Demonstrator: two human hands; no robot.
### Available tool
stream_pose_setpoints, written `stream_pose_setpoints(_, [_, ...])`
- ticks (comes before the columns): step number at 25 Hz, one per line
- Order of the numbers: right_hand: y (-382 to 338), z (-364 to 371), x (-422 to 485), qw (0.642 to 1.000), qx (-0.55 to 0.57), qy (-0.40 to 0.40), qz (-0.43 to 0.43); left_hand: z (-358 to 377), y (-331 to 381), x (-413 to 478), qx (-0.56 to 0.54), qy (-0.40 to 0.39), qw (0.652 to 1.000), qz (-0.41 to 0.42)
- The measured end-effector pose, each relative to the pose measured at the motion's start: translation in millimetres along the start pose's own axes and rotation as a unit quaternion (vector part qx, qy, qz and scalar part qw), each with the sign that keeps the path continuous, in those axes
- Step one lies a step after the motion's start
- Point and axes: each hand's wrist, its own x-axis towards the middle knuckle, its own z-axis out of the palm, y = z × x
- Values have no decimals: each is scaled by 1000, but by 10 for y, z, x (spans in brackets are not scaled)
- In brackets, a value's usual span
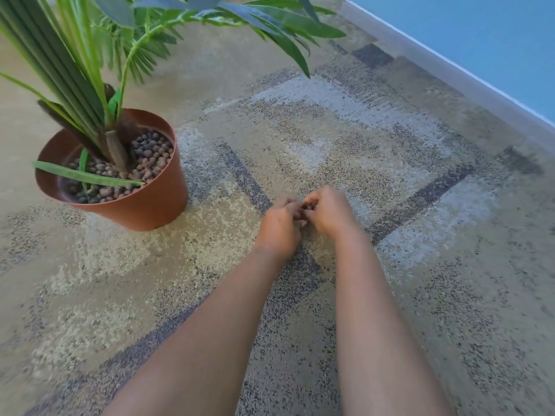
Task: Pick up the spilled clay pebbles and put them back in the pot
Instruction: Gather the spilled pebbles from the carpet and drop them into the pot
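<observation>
A terracotta plastic pot (156, 202) stands on the carpet at the left, holding a green palm-like plant (90, 70) and a layer of brown clay pebbles (150, 157). To the right of the pot, my left hand (280, 225) and my right hand (329, 213) meet low over the carpet, fingers curled and touching each other. A small brown bit shows between the fingertips; it looks like a pebble, though the blur keeps me from being sure. I make out no loose pebbles on the carpet around the hands.
The floor is a patterned beige and grey carpet (390, 175). A white skirting board (450, 76) and a blue wall (495, 34) run along the upper right. Long leaves (285, 28) hang over the carpet beyond my hands.
</observation>
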Motion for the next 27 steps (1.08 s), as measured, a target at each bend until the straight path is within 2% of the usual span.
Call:
stream_pose_setpoints(6, [-4,4,13,996,87,-32,20,-88,-71,12,-11,2,998,-58])
stream_pose_setpoints(9, [10,-49,9,991,117,-58,41,-130,-56,11,-2,-26,997,-74])
stream_pose_setpoints(11, [32,-81,-6,989,128,-60,52,-181,-77,13,-37,-30,992,-119])
stream_pose_setpoints(14, [48,-149,-27,989,115,-61,63,-332,-232,-41,-134,37,964,-229])
stream_pose_setpoints(16, [5,-173,-25,988,106,-93,68,-448,-353,-179,-146,62,955,-250])
stream_pose_setpoints(20, [-216,-26,-26,987,88,-122,50,-554,-510,-540,-115,50,962,-242])
stream_pose_setpoints(23, [-315,156,-40,995,57,-51,58,-569,-562,-616,-59,56,974,-212])
stream_pose_setpoints(27, [-260,170,-10,987,77,14,141,-555,-510,-658,22,34,994,-98])
